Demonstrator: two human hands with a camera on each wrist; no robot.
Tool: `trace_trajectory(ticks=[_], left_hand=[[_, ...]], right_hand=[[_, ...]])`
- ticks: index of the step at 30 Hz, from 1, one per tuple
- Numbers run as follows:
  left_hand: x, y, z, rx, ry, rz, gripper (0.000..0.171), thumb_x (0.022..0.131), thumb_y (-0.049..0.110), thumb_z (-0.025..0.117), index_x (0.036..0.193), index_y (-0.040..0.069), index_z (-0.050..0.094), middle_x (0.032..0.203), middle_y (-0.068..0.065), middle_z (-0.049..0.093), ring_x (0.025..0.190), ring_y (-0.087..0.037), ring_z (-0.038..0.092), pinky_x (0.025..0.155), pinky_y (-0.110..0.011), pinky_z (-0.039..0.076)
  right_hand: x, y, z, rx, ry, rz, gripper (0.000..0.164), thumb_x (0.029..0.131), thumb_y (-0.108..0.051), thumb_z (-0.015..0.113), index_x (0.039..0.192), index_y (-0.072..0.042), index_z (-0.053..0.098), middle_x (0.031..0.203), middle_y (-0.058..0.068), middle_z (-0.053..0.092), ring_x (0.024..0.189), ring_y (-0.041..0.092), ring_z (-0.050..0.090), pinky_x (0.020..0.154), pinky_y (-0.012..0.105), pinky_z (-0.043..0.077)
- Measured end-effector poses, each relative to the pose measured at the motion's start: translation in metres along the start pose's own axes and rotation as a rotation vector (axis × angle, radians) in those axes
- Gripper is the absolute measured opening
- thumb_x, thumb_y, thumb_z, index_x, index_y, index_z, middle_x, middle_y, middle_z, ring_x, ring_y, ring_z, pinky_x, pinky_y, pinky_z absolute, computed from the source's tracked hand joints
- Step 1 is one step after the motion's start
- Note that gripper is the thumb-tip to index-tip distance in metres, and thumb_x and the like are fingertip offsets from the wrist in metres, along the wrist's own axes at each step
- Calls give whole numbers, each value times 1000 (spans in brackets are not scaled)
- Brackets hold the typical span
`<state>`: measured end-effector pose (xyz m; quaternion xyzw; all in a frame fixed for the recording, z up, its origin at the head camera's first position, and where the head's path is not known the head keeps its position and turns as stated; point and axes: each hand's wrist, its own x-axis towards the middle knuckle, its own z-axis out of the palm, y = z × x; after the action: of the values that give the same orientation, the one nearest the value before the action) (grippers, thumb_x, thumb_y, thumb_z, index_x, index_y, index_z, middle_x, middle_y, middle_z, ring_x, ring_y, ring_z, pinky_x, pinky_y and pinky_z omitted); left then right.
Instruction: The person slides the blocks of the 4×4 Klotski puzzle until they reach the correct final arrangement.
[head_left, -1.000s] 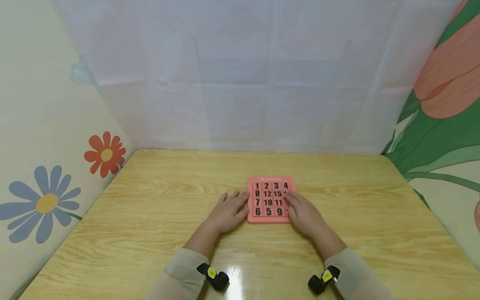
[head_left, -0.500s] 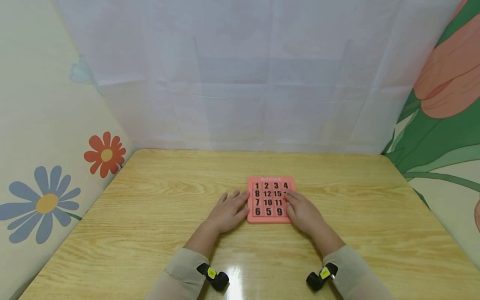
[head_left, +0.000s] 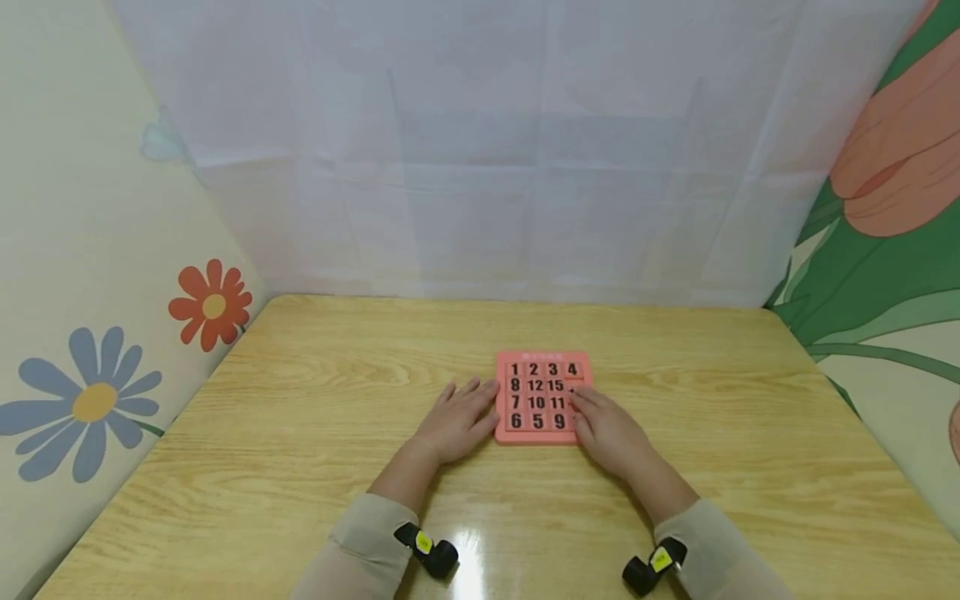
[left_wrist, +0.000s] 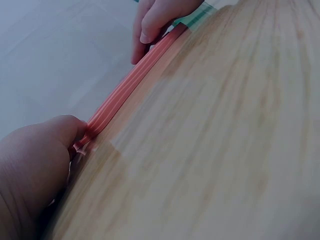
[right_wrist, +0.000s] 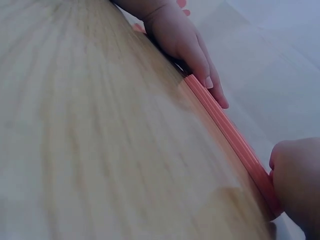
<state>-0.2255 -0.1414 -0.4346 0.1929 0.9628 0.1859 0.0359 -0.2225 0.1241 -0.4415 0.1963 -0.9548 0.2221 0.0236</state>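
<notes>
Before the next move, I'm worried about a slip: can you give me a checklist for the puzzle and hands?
1. Number puzzle flat on the table: ok.
2. Left hand at the puzzle's left edge: ok.
3. Right hand at the puzzle's right side: ok.
4. Top row reading 1, 2, 3, 4: ok.
5. Second row in counting order: not ok, starts 8, 12, 15.
6. Numbers below 4: cannot tell, right hand covers them.

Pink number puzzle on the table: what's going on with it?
A person is handling the pink number puzzle, which lies on the wooden table. The left hand touches its left edge; the right hand covers most of its right-hand column below the 4. The top row reads 1, 2, 3, 4, but the second row starts 8, 12, 15, so the numbers don't run in order.
</notes>
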Motion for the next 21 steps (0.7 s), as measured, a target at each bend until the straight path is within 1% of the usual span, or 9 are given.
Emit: trace_trajectory(ticks=[5,14,21], left_hand=[[1,0,0,3,-3,-1,58,104,40,40,154,12,31,160,-3,31,152,-28,21,125,-51,6],[1,0,1,-2,-9,-8,58,104,42,39,155,14,29,161,-2,30,152,-27,21,126,-51,5],[1,-1,1,3,-7,-5,58,104,41,39,154,14,30,161,-2,30,152,-27,21,125,-51,5]], right_hand=[[-5,-1,0,2,-6,10,45,102,-25,45,141,-3,51,150,15,47,140,34,43,118,49,34],[-12,-1,0,-3,4,-13,45,101,-23,46,140,-1,52,149,16,48,139,36,44,117,50,35],[-14,-2,0,-9,0,-8,44,102,-24,46,140,-2,53,148,15,49,138,34,45,117,49,35]])
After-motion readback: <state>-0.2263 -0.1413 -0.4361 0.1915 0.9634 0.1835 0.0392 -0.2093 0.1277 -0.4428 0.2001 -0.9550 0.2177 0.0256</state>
